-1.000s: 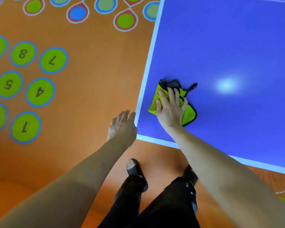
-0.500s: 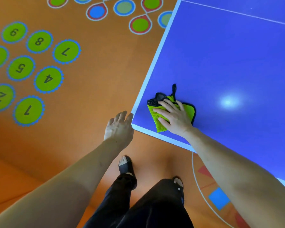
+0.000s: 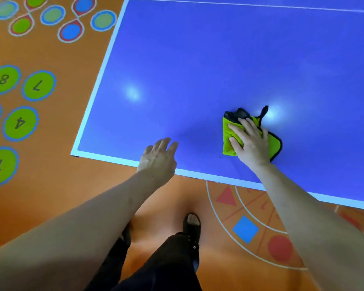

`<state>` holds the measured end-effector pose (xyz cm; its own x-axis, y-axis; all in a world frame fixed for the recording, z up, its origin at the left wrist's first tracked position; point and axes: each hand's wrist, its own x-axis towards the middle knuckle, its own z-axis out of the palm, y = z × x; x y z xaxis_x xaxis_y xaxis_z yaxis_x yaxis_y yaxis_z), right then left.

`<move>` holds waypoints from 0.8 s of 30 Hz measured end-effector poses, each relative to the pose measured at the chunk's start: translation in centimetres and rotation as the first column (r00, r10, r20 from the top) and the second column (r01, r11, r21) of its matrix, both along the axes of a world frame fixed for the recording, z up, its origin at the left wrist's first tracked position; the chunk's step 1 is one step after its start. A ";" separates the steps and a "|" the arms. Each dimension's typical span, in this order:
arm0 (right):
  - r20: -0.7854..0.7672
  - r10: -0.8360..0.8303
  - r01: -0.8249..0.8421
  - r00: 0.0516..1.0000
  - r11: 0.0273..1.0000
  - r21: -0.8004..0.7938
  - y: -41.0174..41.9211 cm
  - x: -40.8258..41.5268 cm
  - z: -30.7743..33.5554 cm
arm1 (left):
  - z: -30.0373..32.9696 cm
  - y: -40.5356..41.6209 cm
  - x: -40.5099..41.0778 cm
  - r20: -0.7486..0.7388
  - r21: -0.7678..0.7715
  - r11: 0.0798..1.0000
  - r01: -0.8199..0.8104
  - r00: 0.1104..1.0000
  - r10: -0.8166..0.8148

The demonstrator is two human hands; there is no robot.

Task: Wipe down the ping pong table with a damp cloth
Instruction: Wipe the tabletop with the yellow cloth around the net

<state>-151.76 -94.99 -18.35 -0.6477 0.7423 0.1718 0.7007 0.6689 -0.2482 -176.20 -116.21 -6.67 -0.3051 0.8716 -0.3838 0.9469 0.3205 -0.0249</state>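
Cloth: the green cloth (image 3: 229,139), black-edged and folded, lies flat on the ping pong table (image 3: 198,59), near its close edge, well in from the corner.
Right hand: the right hand (image 3: 250,143) presses on the cloth with fingers spread and straight, likely to keep it flat for wiping.
Left hand: the left hand (image 3: 158,158) hovers over the table's near edge, fingers relaxed, holding nothing; probably for balance.
Writing: none on cloth or table; left of the table, floor circles (image 3: 38,86) read 8, 7, 4, 1.

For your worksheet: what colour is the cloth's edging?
Black edging on the green cloth, head view.
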 end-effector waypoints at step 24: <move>0.057 -0.152 0.154 0.987 0.987 -0.040 -10.8 1.2 0.5 | -0.4 -2.8 2.1 0.076 0.013 0.997 -0.074 0.994 0.073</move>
